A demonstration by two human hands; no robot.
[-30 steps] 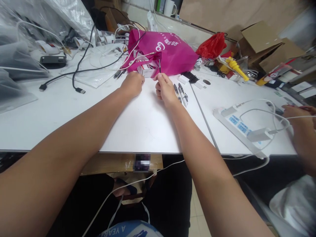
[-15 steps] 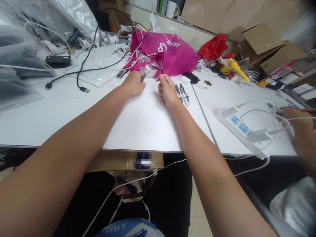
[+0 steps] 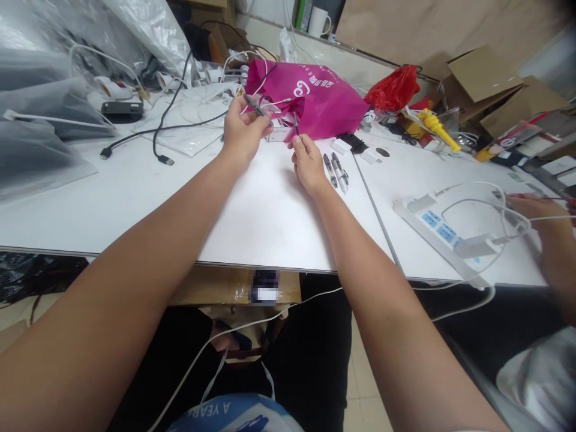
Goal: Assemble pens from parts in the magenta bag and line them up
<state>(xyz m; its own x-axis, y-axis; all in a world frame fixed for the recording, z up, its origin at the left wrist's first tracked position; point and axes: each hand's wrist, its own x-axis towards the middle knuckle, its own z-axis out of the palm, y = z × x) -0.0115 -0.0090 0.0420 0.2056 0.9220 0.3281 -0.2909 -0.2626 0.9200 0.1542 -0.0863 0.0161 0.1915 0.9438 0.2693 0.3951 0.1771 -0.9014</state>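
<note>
The left hand (image 3: 243,133) pinches a pen barrel (image 3: 254,105), the right hand (image 3: 307,161) pinches a thin refill (image 3: 296,123); aligning both tips squarely above the desk (image 3: 265,216) should ease insertion.

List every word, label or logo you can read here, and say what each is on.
"A YEAR": upside down on the blue-and-white cloth at the bottom edge; cut off.
White logo and characters on the pink bag: too blurred to read.
Blurred-out label on the table edge: unreadable.
Red packet at right: print too small.
</note>
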